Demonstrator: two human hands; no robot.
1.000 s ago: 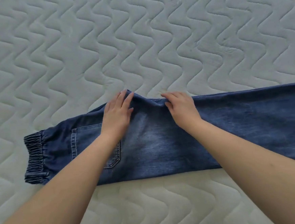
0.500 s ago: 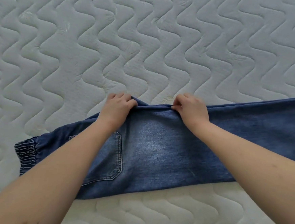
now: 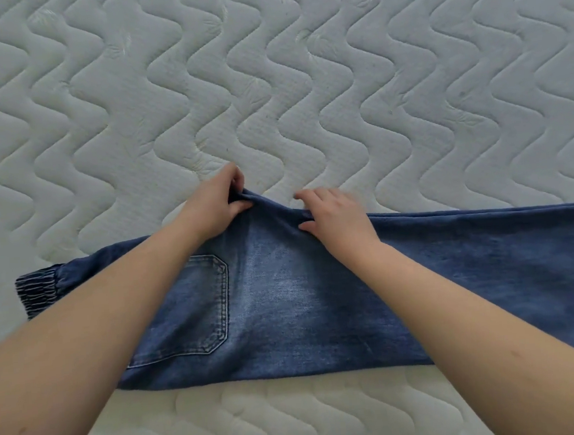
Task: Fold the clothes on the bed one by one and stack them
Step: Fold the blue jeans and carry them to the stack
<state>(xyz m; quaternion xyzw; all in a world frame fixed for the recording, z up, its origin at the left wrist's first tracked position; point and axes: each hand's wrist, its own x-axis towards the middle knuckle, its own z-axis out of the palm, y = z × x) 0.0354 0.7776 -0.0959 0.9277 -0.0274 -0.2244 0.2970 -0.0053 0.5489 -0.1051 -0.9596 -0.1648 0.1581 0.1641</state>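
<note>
At the far left, the elastic waistband (image 3: 37, 290) of the blue jeans (image 3: 319, 300) sits gathered on the quilted mattress (image 3: 268, 81), and the jeans stretch from there across the near part of the bed and out of view at the right edge. They appear folded lengthwise, with a back pocket (image 3: 200, 306) facing up and a faded patch beside it. The left hand (image 3: 216, 205) pinches the pointed seat corner that juts from the far edge. Just to its right, the right hand (image 3: 333, 217) curls its fingers on the same edge, apparently gripping it. The likely slip: if the corner is tucked unevenly or released early, the stiff denim could spring back, leaving a lump that spoils later folds. Pulling hard may also drag the layers out of line.
</note>
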